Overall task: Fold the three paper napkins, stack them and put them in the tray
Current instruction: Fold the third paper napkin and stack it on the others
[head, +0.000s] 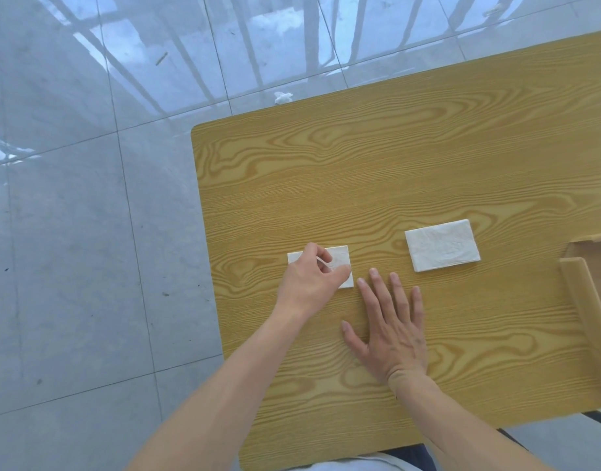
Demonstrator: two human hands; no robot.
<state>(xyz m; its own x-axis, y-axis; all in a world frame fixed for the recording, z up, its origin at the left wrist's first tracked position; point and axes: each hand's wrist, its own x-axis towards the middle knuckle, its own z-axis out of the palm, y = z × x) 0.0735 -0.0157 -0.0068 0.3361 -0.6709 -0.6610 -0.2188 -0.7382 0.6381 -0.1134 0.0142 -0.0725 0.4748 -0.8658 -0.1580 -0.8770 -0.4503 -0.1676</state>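
A small folded white napkin (339, 254) lies on the wooden table (360, 171) near its left edge. My left hand (309, 280) rests on it, with fingertips pinching up a thin edge of the paper. My right hand (390, 321) lies flat on the table just right of that napkin, fingers spread, holding nothing. A larger folded white napkin (441, 244) lies further right, apart from both hands. The wooden tray (577, 287) shows only partly at the right edge of the view.
The table's left edge runs close to the small napkin, with a glossy tiled floor (88, 198) beyond it. A crumpled white scrap (283, 96) lies on the floor past the table's far edge.
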